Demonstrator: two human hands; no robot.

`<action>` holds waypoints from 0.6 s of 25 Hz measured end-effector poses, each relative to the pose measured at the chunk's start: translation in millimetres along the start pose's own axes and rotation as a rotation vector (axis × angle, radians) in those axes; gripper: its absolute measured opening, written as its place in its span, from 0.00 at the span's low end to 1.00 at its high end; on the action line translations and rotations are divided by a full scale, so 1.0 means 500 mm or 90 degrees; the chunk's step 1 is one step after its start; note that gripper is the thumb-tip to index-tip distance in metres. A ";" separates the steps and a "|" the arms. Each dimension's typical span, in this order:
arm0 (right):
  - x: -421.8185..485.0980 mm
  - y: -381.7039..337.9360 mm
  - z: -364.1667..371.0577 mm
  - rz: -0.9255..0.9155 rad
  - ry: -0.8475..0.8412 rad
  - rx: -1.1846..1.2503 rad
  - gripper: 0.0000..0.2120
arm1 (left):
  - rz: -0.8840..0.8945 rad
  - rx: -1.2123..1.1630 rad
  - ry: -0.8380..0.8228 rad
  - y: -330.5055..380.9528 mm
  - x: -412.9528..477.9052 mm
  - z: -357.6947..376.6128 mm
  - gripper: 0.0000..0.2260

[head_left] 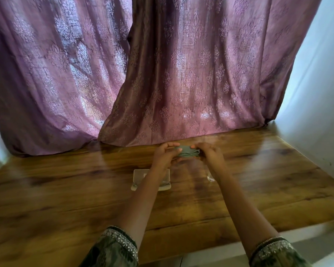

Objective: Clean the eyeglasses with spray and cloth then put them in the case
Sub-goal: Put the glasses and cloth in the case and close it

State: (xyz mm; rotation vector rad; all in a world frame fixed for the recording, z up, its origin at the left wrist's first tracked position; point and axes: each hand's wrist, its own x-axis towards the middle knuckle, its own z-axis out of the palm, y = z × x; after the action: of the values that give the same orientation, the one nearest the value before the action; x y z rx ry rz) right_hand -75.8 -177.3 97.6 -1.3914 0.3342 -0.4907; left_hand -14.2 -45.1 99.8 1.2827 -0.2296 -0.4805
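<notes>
Both my hands are stretched out over the far part of the wooden table. Between them is a grey-green cloth, folded into a small pad. My left hand pinches its left end and my right hand pinches its right end. Whether the eyeglasses are inside the cloth is hidden from me. Under my left forearm lies an open, pale eyeglass case, partly covered by the arm. A small clear object, perhaps the spray bottle's cap, stands beside my right forearm.
A mauve patterned curtain hangs to the table's far edge right behind my hands. A white wall closes the right side. The table's near edge runs along the lower right.
</notes>
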 end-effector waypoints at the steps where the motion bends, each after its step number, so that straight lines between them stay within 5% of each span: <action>1: 0.000 0.003 0.000 -0.008 -0.007 -0.006 0.08 | 0.013 0.007 0.008 -0.004 0.002 -0.001 0.06; 6: 0.011 0.017 -0.001 0.025 -0.019 0.001 0.13 | 0.061 0.008 0.020 -0.008 0.007 -0.007 0.16; 15: 0.023 0.022 0.029 0.079 0.101 0.039 0.08 | -0.029 -0.039 0.051 -0.010 0.043 -0.033 0.13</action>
State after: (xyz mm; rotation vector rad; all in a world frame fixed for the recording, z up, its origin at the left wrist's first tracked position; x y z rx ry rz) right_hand -57.3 -169.9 89.8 -1.2663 0.5266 -0.5056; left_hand 10.6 -41.6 88.4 1.2467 -0.1176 -0.4702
